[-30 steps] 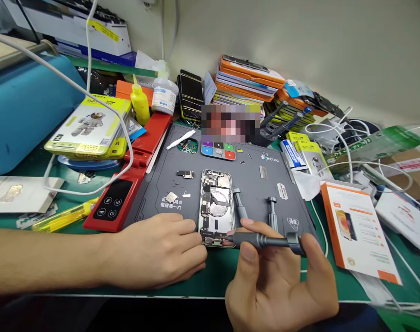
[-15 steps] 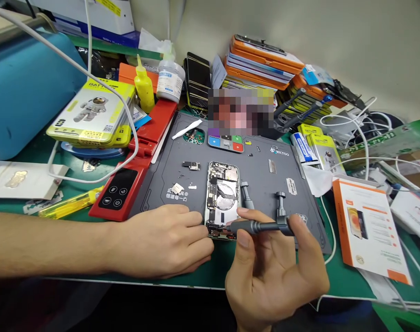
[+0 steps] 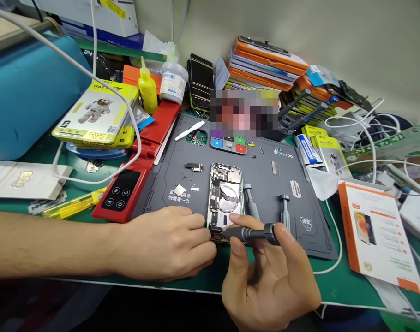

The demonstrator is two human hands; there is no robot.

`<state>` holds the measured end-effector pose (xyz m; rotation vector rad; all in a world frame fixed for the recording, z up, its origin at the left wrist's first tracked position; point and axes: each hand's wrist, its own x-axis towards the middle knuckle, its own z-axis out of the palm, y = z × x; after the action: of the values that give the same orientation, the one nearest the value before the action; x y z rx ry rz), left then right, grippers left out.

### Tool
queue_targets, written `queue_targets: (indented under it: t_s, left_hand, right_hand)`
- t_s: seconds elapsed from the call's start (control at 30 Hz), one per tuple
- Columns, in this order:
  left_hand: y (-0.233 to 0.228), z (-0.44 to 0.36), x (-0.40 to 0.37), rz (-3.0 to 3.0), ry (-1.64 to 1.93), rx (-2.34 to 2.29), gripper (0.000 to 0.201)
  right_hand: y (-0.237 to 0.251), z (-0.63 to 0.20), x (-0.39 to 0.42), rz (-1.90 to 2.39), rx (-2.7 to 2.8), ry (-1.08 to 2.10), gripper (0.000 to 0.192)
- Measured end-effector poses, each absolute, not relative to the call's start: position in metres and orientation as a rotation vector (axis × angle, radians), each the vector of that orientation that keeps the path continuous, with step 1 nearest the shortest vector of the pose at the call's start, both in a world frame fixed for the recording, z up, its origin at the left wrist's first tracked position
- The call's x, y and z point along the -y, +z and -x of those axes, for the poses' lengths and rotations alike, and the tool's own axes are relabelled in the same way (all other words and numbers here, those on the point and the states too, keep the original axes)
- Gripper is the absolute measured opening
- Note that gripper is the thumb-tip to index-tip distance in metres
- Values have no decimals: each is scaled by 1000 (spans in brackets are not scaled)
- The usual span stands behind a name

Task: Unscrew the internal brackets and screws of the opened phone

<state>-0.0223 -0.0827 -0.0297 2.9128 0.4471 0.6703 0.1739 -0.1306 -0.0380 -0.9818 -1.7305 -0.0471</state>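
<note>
An opened phone (image 3: pixel 226 199) lies on the dark work mat (image 3: pixel 196 147), its inner boards, metal plates and a round coil exposed. My left hand (image 3: pixel 166 240) is closed at the phone's lower left edge, holding it there; its fingertips are hidden. In my right hand (image 3: pixel 268 272) a grey precision screwdriver (image 3: pixel 251 234) is pinched between thumb and fingers, with the index finger on its end cap. The driver leans low, nearly level, its tip at the phone's bottom end near a small black part (image 3: pixel 215 229). Whether the tip sits in a screw, I cannot tell.
Two more screwdrivers (image 3: pixel 285 212) lie right of the phone. Small loose parts (image 3: pixel 178 190) are left of it. A red device (image 3: pixel 118 196) borders the mat, with battery boxes (image 3: pixel 97 113) behind. An orange-white box (image 3: pixel 381 235) stands right. White cables (image 3: pixel 132 120) cross the bench.
My right hand and the screwdriver have shifted slightly left and down against the phone, the driver's end dipping nearer. My left hand stays at the phone's edge. The whole view has moved a little.
</note>
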Motion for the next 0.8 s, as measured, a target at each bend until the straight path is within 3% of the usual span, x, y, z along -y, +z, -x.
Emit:
queue_targets:
  t_s: [0.4, 0.63, 0.73, 0.8]
  left_hand:
    - [-31, 22, 83, -2907, 675, -453, 20]
    - [-32, 21, 84, -2881, 717, -457, 21]
    - [-33, 21, 84, -2886, 711, -447, 20]
    - [-32, 21, 84, -2891, 709, -445, 22]
  right_hand:
    - [-42, -175, 130, 983, 1733, -40, 82]
    - [-35, -171, 139, 1000, 1704, -143, 65]
    - [-29, -173, 142, 997, 1779, -84, 70]
    - [-26, -176, 142, 968, 1801, -127, 60]
